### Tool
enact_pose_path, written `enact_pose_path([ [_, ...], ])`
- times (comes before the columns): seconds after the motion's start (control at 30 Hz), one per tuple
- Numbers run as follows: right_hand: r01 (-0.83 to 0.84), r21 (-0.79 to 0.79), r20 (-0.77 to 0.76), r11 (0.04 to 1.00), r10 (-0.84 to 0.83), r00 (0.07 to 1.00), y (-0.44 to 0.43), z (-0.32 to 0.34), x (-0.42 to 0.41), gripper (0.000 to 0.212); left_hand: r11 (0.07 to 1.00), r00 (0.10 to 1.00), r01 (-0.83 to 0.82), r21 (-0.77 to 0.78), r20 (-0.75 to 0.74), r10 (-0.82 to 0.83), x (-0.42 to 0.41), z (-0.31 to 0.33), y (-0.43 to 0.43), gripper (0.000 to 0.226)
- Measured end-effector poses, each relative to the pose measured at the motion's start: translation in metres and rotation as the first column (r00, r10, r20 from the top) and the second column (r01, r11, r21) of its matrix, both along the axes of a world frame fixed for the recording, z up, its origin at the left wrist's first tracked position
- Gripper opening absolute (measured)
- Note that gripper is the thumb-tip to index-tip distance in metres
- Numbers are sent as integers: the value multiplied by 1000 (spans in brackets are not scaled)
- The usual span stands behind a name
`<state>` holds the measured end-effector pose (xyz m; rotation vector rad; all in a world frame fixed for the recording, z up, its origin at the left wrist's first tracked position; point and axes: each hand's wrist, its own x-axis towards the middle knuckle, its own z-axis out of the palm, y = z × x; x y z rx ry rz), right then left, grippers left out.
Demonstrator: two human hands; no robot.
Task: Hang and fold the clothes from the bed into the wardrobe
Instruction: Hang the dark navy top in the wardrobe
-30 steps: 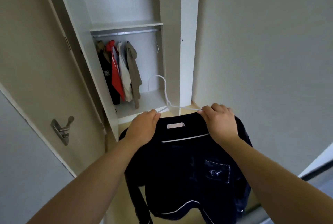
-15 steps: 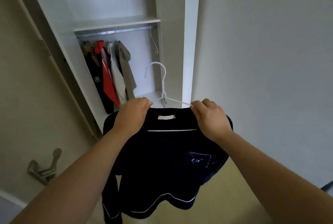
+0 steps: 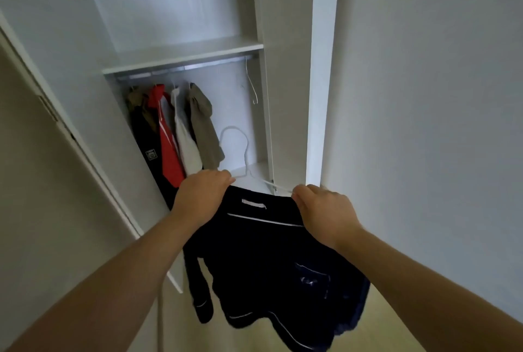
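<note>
Closed in on the wardrobe (image 3: 322,68) since a second ago, with the door handle gone from view and the rail (image 3: 184,67) now high in the view. Carrying the navy pyjama top (image 3: 271,261) on a white hanger (image 3: 246,150), held out in front of the opening, below rail level, not yet inside. Gripping one shoulder with the left hand (image 3: 202,193), fingers curled over fabric and hanger arm; same at the other shoulder with the right hand (image 3: 325,213). Hook free, upright above the collar.

Reads as carry nearly done, hanging not started. Next, probably: raise the hook to the rail and land it in the gap between the brown garment (image 3: 203,125) and the spare hanger (image 3: 252,82) at the far end. Watch the trailing sleeve near the cabinet edge.
</note>
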<state>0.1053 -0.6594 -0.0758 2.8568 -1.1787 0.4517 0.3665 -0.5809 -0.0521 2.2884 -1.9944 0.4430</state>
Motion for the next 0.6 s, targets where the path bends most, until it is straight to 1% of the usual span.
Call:
enact_pose_path([
  [0.03, -15, 19, -19, 1000, 15, 1000, -16, 4, 11, 8, 999, 1000, -4, 42, -22, 5, 8, 0, -19, 27],
  [0.1, -44, 59, -74, 997, 48, 996, -45, 10, 35, 13, 972, 999, 0, 234, -47, 11, 29, 2, -58, 27],
  [0.13, -42, 75, -52, 996, 46, 998, -57, 12, 47, 16, 960, 999, 6, 280, -47, 8, 41, 6, -77, 29],
  [0.17, -37, 78, -2, 996, 37, 999, -71, 12, 59, 15, 967, 999, 6, 256, -38, 4, 54, 9, -96, 30],
  [0.2, -31, 75, 48, 997, 27, 998, -86, 13, 72, 13, 984, 999, -1, 176, -42, 9, 68, 11, -117, 30],
  [0.23, -27, 79, 84, 996, 20, 996, -101, 14, 85, 11, 996, 998, -15, 89, -64, 21, 82, 11, -136, 29],
  [0.27, -30, 95, 98, 995, 20, 995, -115, 15, 99, 11, 998, 993, -36, 50, -106, 41, 95, 6, -153, 28],
  [0.3, -31, 119, 87, 992, 21, 996, -128, 14, 114, 12, 997, 988, -46, 69, -145, 56, 108, -2, -169, 28],
  [0.37, -11, 158, 27, 987, 7, 1000, -156, 8, 142, 18, 981, 971, -31, 190, -228, 75, 135, -21, -202, 33],
  [0.4, 8, 165, 20, 986, -12, 1000, -170, 3, 156, 19, 978, 955, -20, 209, -284, 81, 149, -27, -219, 38],
  [0.43, 35, 164, 36, 986, -41, 999, -185, -1, 170, 18, 984, 933, -12, 180, -351, 76, 164, -32, -237, 40],
  [0.47, 69, 162, 56, 984, -79, 995, -200, -5, 184, 16, 994, 908, 0, 108, -416, 45, 178, -34, -256, 38],
  [0.53, 148, 200, 77, 969, -166, 983, -232, -11, 214, 14, 997, 861, 58, -45, -503, -73, 199, -33, -293, 27],
  [0.6, 209, 250, 63, 945, -231, 971, -259, -12, 243, 15, 987, 811, 123, -102, -563, -159, 215, -30, -325, 25],
])
